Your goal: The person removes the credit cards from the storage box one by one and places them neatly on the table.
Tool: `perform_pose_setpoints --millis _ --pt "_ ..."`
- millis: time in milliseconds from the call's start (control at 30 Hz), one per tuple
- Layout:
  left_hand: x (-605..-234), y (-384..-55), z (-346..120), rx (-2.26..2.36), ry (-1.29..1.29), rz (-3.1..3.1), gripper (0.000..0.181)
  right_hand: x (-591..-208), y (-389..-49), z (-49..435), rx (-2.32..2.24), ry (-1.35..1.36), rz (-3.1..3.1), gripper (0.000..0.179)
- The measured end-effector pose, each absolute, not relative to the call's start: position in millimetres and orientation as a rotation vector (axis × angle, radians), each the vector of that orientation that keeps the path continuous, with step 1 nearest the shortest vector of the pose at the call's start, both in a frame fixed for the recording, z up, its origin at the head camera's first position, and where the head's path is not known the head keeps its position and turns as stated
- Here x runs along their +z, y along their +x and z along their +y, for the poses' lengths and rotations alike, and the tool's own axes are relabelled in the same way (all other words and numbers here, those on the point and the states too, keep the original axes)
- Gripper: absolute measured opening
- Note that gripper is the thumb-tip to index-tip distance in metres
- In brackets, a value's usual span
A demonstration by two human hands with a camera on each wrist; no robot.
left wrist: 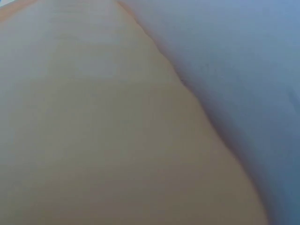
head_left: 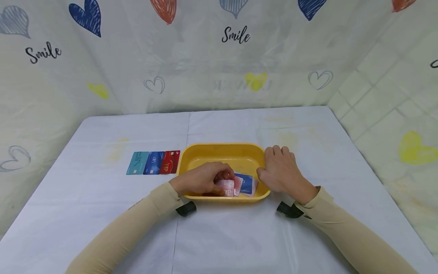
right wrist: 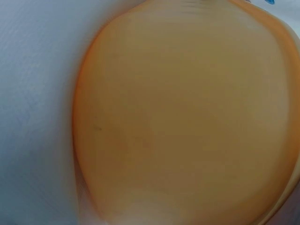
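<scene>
A yellow plastic tray (head_left: pixel 219 153) with rounded corners sits mid-table in the head view. My left hand (head_left: pixel 203 178) reaches into it from the left and pinches a pink card (head_left: pixel 226 185) between thumb and fingers. Just right of that card lie another pinkish card (head_left: pixel 237 185) and a blue card (head_left: pixel 246 183), overlapping on the tray floor. At the tray's right end, my right hand (head_left: pixel 282 171) grips the rim, its thumb over the inner side. A blurred beige sleeve (left wrist: pixel 117 140) fills most of the left wrist view, hiding the hand's work. The right wrist view shows no cards.
Left of the tray, a teal card (head_left: pixel 137 163), a blue card (head_left: pixel 153 163) and a red VIP card (head_left: pixel 169 162) lie side by side in a row. A white cloth (head_left: pixel 226 236) covers the table. Behind stands a pale curtain (head_left: pixel 198 57) printed with hearts.
</scene>
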State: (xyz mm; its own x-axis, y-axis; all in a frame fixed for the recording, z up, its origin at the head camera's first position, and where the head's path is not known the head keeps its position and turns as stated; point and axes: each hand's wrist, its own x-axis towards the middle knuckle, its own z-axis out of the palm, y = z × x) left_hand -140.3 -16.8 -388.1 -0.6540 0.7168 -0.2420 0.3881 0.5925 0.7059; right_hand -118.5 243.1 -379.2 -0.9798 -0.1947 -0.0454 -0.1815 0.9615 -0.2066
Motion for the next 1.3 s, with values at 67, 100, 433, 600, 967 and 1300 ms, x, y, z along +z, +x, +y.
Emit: perform_pose_setpoints --millis 67,100,433,600,967,1300 --pt "-388.1 -140.2 -16.5 0.847 0.864 2.315 0.041 -379.8 -118.9 243.6 -0.314 -0.29 3.043 0.027" --pt "-388.7 -140.2 -16.3 0.846 0.859 2.316 0.041 -380.4 -118.9 244.1 -0.315 -0.287 3.042 0.027" --pt "-393.8 -141.0 -13.9 0.831 0.895 2.31 0.035 -382.6 -115.1 247.0 -0.307 -0.251 3.035 0.028" --pt "-392.9 -140.3 -14.7 0.85 0.888 2.307 0.034 -384.2 -115.9 247.4 -0.315 -0.267 3.041 0.027" --pt "-388.3 -139.3 -14.7 0.839 0.9 2.347 0.032 -382.4 -116.5 246.4 -0.32 -0.272 3.044 0.025" --pt "-388.1 -137.7 -17.5 0.83 0.943 2.36 0.033 -381.9 -116.2 244.3 -0.323 -0.281 3.052 0.027"
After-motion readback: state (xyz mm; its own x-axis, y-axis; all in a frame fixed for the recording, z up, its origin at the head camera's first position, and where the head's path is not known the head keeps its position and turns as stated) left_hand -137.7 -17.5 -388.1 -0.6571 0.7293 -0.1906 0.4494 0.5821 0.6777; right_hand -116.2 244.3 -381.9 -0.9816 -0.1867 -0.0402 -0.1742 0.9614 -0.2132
